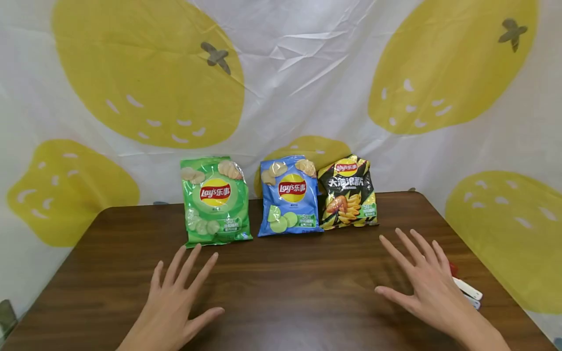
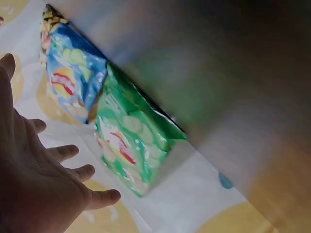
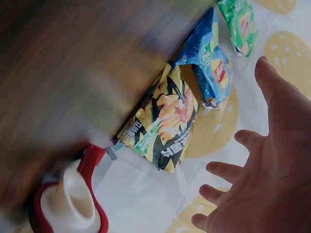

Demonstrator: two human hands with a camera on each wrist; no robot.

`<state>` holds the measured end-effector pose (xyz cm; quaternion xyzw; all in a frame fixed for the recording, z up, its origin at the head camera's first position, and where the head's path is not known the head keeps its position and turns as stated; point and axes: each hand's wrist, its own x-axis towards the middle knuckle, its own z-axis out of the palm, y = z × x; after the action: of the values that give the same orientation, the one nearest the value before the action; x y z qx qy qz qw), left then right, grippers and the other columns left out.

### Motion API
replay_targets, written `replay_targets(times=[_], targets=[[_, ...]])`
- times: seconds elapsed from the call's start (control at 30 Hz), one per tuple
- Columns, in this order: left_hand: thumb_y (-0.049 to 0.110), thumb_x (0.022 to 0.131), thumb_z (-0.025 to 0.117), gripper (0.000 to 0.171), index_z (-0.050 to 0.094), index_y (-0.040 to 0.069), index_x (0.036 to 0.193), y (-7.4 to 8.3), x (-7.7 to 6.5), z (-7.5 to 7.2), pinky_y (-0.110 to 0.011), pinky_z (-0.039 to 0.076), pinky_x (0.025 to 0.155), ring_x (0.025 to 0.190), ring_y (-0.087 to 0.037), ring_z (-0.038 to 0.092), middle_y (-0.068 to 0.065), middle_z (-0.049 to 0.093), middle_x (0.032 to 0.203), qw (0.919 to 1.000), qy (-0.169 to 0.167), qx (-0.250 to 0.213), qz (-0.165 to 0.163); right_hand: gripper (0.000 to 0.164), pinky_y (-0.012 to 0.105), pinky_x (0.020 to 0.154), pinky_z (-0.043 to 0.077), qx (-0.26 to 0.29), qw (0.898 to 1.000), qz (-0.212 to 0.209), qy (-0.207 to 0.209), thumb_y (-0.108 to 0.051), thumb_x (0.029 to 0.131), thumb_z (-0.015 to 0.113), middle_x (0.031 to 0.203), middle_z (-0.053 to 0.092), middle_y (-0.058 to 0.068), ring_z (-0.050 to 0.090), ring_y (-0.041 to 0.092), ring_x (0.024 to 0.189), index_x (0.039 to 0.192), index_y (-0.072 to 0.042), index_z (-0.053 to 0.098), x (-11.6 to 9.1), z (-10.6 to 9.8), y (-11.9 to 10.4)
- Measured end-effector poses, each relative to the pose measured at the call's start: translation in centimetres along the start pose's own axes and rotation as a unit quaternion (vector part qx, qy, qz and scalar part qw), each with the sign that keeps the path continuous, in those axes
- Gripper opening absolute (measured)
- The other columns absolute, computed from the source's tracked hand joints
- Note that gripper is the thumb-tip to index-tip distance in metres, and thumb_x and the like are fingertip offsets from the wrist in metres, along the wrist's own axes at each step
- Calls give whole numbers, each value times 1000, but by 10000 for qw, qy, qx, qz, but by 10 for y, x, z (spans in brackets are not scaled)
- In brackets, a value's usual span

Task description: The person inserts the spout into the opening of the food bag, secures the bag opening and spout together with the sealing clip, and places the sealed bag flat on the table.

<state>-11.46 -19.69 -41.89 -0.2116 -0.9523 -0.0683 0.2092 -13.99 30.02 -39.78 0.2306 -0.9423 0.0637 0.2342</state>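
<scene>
Three Lay's chip bags stand upright in a row at the back of the table: a green bag (image 1: pixel 216 204) on the left, a blue bag (image 1: pixel 291 197) in the middle and a black-and-yellow bag (image 1: pixel 349 192) on the right. My left hand (image 1: pixel 177 297) is spread in front of the green bag, touching nothing. Its fingers are straight and the palm faces down. To the right, my right hand (image 1: pixel 428 287) is spread too, in front of and right of the black-and-yellow bag. Both wrist views show the bags beyond the empty hands.
Partly hidden behind my right hand lie a white-ended object (image 1: pixel 469 288) and something red. In the right wrist view a red loop handle (image 3: pixel 91 162) surrounds a white rounded part (image 3: pixel 75 196). A lemon-print cloth (image 1: pixel 307 97) hangs behind the brown table (image 1: pixel 298 287).
</scene>
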Motion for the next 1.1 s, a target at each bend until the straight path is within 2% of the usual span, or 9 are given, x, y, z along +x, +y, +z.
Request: replay_targets(times=[0.1,0.23,0.43,0.57,0.7,0.87,0.97,1.1], targets=[[66,82,67,95,23,30,159,8,7,-1,-71,22,103,147,-39,17,-7,15,165,9998,-73,-79,147,97,60,117,0,-13,10000,-31,1,-60,78,75,162,24,11,13,35,150,157,-25,31,-1,-4,3],[65,86,65,93,21,31,160,19,25,2,-70,22,105,148,-38,19,-8,17,165,9983,-187,-302,472,96,62,116,3,39,10000,50,-60,-57,79,76,162,26,11,15,36,149,158,-27,30,-2,-6,8],[61,89,64,86,27,27,158,40,50,10,-65,30,104,143,-34,28,-10,25,161,9929,-183,-488,1068,93,67,112,9,232,9991,251,-269,-52,83,75,159,29,15,20,41,145,159,-29,26,-3,-6,17],[56,92,62,77,33,24,156,53,67,13,-61,34,103,139,-33,34,-12,31,157,9886,-238,-626,1347,92,72,104,16,284,9986,290,-331,-48,86,74,155,32,19,25,44,141,159,-27,23,1,-5,24],[59,97,50,69,36,22,154,64,81,15,-58,36,103,138,-33,35,-12,34,155,9859,-410,-653,1485,88,72,98,22,293,9984,296,-394,-48,89,71,151,36,22,29,48,137,159,-25,24,9,-1,27],[63,100,37,67,38,21,153,76,98,20,-58,37,104,138,-32,35,-12,34,154,9833,-525,-719,1586,82,71,98,25,273,9981,323,-446,-47,92,68,148,39,25,31,50,136,158,-24,26,21,1,31],[62,100,37,66,39,21,152,82,109,25,-57,37,105,138,-32,35,-13,34,154,9824,-539,-753,1623,80,71,97,26,276,9980,334,-455,-46,92,68,147,40,25,31,50,135,157,-22,28,27,3,36],[57,100,44,62,41,20,151,89,122,33,-55,39,105,138,-33,36,-15,34,154,9798,-502,-853,1737,75,72,96,27,362,9964,461,-605,-46,95,64,147,40,25,31,49,135,157,-21,30,32,6,41]])
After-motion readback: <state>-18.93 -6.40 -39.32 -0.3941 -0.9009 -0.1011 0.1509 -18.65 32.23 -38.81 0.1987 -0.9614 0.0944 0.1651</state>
